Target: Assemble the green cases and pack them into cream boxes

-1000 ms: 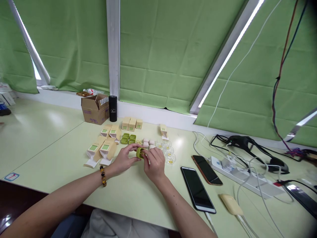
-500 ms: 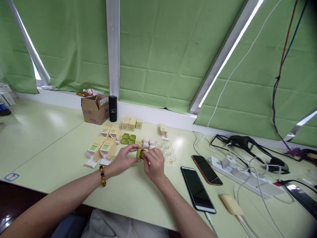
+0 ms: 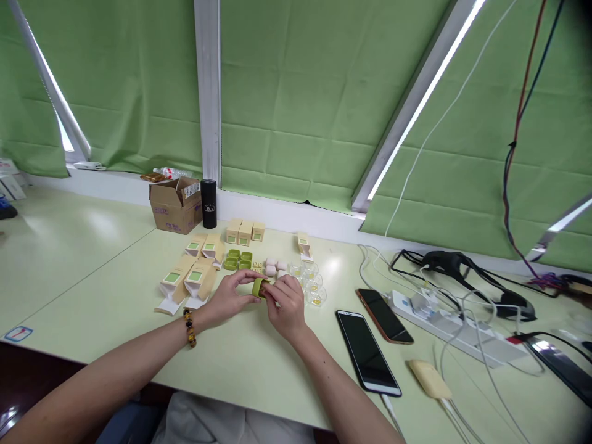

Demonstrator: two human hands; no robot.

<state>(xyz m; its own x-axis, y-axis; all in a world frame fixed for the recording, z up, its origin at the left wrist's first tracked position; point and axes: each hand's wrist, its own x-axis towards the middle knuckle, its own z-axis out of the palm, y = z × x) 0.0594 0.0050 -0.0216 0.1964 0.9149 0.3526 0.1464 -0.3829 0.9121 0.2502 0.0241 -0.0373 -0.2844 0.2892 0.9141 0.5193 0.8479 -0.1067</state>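
Note:
Both my hands meet over the pale green table (image 3: pixel 92 277). My left hand (image 3: pixel 229 297), with a bead bracelet on its wrist, pinches a small olive-green case (image 3: pixel 259 287) from the left. My right hand (image 3: pixel 287 305) closes on the same case from the right, fingers curled round it. Just behind lie more green cases (image 3: pixel 238 259), pink pieces (image 3: pixel 275 267) and clear plastic trays (image 3: pixel 312 283). Tan cartons with green labels (image 3: pixel 187 280) lie to the left of my left hand.
A brown cardboard box (image 3: pixel 174 205) and a black cylinder (image 3: pixel 208 203) stand at the back. Three small closed cartons (image 3: pixel 244 232) sit beside them. To the right lie two phones (image 3: pixel 367 351), a yellow charger (image 3: pixel 428 377), a white power strip (image 3: pixel 462 333) and tangled cables.
My hands stay on the green case with only small finger shifts. The view has slid a little to the right and down.

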